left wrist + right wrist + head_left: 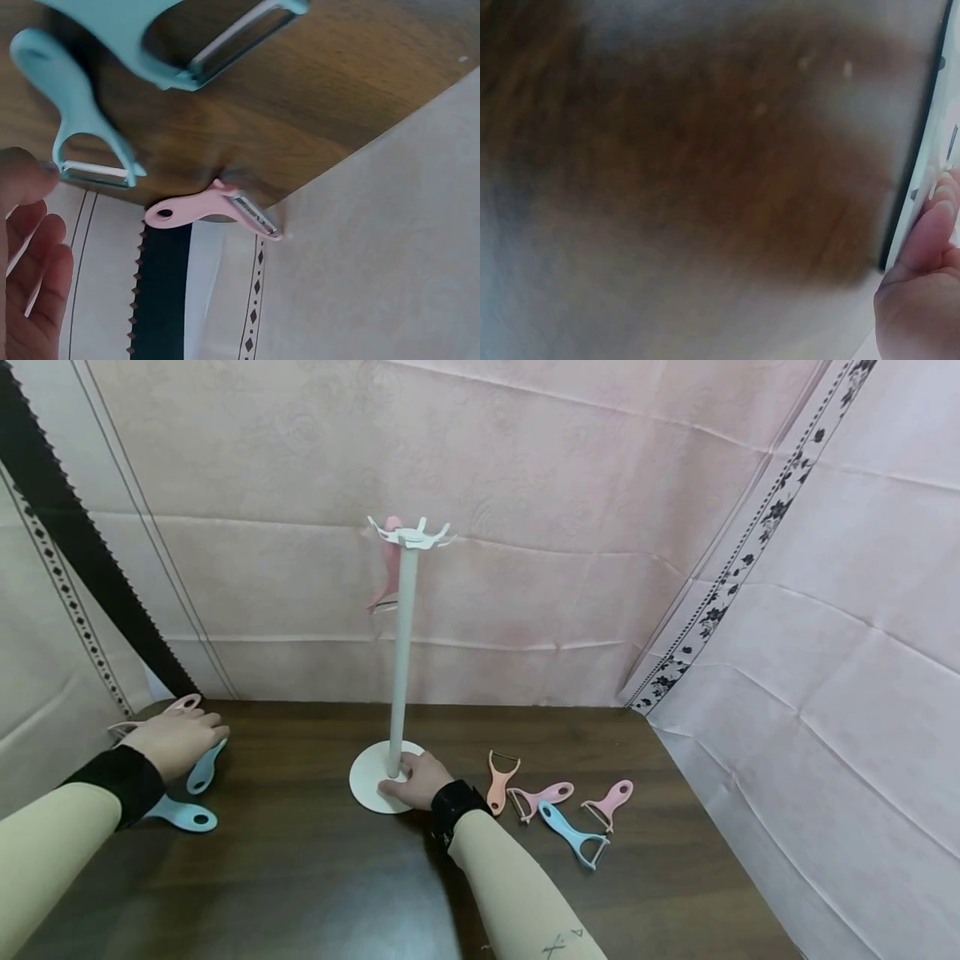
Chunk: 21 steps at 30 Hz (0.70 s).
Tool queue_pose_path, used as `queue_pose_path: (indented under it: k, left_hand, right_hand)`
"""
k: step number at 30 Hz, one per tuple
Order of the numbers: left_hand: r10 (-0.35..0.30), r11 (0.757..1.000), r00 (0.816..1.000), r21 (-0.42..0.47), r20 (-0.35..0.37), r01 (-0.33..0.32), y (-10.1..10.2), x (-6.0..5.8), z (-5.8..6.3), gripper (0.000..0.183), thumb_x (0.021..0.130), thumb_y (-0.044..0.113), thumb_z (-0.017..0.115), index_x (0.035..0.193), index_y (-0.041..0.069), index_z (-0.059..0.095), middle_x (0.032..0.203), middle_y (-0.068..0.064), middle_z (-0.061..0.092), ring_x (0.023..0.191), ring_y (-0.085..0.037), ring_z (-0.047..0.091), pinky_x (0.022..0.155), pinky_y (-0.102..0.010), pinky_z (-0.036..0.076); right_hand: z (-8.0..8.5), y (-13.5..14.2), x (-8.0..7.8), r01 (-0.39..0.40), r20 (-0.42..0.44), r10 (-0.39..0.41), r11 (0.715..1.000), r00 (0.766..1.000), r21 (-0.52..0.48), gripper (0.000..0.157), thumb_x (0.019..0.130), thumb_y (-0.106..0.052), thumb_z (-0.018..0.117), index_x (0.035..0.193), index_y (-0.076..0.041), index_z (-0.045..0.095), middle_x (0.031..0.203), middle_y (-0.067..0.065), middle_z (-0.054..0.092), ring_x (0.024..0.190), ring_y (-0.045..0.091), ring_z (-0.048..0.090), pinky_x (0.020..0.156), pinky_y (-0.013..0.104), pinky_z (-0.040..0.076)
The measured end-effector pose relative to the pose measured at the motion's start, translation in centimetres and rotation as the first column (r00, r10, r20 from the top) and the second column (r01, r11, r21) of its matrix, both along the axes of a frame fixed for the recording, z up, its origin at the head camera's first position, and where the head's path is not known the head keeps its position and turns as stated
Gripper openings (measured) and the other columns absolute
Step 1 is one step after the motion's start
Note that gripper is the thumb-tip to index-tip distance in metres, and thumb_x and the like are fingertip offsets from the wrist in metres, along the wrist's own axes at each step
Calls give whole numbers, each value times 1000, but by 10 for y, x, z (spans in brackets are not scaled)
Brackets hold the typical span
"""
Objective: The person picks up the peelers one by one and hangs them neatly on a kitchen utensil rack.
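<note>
A white stand (403, 652) with a round base and curved hooks on top stands mid-table. One pink peeler (392, 564) hangs from a left-side hook. My right hand (422, 782) is low at the base, thumb and fingers on either side of the post's foot; the right wrist view catches its fingers (939, 225) against the base's edge. To the left, my left hand (177, 740) hovers among peelers, its fingers loose and holding nothing. Its thumb tip is right at the head of a blue peeler (79, 101). Another blue peeler (183, 814) and a pink peeler (187, 208) lie around it.
Right of the stand lie an orange peeler (498, 787), a pink peeler (551, 794), a blue peeler (572, 835) and a second pink peeler (617, 795). Pale patterned cloth (525, 610) hangs behind and beside the brown wooden table (315, 877).
</note>
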State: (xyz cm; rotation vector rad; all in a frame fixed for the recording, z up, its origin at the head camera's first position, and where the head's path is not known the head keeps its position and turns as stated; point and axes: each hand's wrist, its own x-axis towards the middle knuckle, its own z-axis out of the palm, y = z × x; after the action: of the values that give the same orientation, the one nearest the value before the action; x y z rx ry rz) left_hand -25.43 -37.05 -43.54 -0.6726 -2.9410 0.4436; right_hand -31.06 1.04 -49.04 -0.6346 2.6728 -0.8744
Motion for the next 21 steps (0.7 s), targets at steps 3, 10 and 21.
queue_pose_path:
  k: [3, 10, 21]
  left_hand:
    - [-20, 1000, 1000, -15, -11, 19, -1, -1, -4, 41, 64, -9, 80, 103, 1, 68, 98, -15, 64, 91, -37, 61, 85, -51, 46]
    - [-27, 997, 999, -67, 34, 29, 2, -4, -10, 37, 61, -8, 83, 92, 8, 68, 90, -8, 63, 85, -32, 60, 75, -46, 49]
    - [20, 997, 996, -73, 87, -14, 1, -2, -17, 31, 67, -12, 76, 76, 15, 65, 75, -1, 61, 73, -25, 60, 69, -44, 49]
  right_hand:
    - [-1, 0, -1, 8, 7, -8, 1000, 1000, 5, 47, 85, -44, 70, 120, -14, 62, 75, 1, 56, 70, 15, 50, 64, 27, 41]
    - [-4, 0, -3, 15, 3, -15, 1000, 1000, -6, 52, 84, -44, 72, 126, -16, 62, 98, 1, 65, 85, 11, 55, 78, 28, 45]
    - [9, 1, 2, 1, 9, -1, 1000, 1000, -21, 51, 86, -41, 71, 128, -15, 61, 94, 1, 64, 84, 12, 54, 78, 27, 44]
